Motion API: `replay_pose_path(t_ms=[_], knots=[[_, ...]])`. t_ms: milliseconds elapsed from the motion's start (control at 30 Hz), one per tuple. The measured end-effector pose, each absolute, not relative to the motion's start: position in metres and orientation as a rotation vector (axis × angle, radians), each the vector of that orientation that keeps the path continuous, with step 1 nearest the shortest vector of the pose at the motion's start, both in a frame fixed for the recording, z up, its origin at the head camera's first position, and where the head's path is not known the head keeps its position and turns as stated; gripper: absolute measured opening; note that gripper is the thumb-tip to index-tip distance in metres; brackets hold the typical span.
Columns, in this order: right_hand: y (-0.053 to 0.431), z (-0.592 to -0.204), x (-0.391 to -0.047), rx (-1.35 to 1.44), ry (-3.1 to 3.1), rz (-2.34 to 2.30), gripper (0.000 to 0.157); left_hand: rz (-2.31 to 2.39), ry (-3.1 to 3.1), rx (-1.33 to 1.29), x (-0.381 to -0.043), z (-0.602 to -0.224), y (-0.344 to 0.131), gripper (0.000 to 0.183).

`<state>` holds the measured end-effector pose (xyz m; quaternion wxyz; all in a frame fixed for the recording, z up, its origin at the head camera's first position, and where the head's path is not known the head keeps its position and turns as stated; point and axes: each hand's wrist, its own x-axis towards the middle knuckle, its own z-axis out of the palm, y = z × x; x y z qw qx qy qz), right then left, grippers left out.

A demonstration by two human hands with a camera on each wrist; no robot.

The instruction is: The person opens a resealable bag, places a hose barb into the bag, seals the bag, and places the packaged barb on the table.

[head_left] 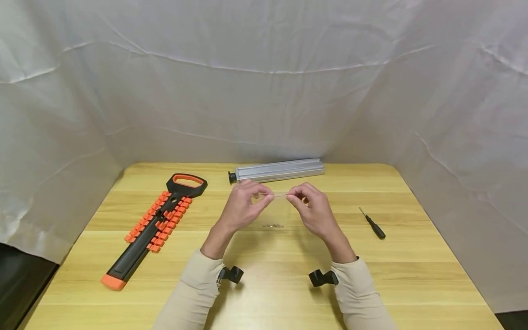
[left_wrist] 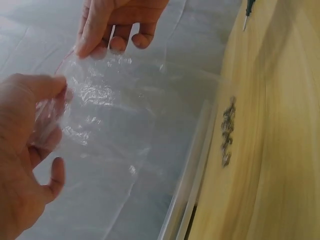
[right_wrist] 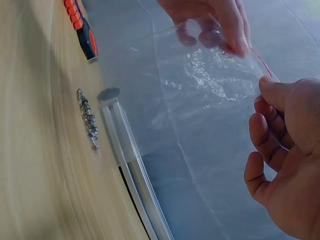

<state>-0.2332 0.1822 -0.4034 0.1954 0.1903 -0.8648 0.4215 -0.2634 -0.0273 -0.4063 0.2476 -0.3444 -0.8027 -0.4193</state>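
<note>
A clear zip bag (left_wrist: 150, 115) with a red line along its top edge hangs between both hands over the table. Its upper edge is pinched at one side by my left hand (head_left: 243, 204), thumb against fingers. My right hand (head_left: 311, 208) pinches the same edge a short way to the right. Small metal pieces, apparently screws (right_wrist: 87, 120), lie in a row along the bag's bottom. Through the film, the wrist views show the curtain and the metal bar behind it.
An aluminium profile bar (head_left: 280, 171) with a black knob lies at the back of the wooden table (head_left: 412, 275). To the left is a black and orange rack (head_left: 140, 247) with orange clips. A dark-handled screwdriver (head_left: 374, 227) lies on the right. White curtain (head_left: 264, 101) surrounds the table.
</note>
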Motion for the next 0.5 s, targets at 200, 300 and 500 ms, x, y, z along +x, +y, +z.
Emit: replay_pose_path(t_ms=[200, 300, 500], knots=[[0.1795, -0.4045, -0.2314, 0.551, -2.42, 1.183, 0.006, -1.06, -2.196, -0.97, -0.2624, -0.4025, -0.0245, 0.01], [0.1786, -0.4049, -0.2312, 0.57, -2.411, 1.176, 0.005, -1.011, -2.188, -0.997, -0.2629, -0.4014, -0.0225, 0.011], [0.1763, -0.4062, -0.232, 0.626, -2.359, 1.15, 0.006, -0.91, -2.174, -1.028, -0.263, -0.4019, -0.0182, 0.013]])
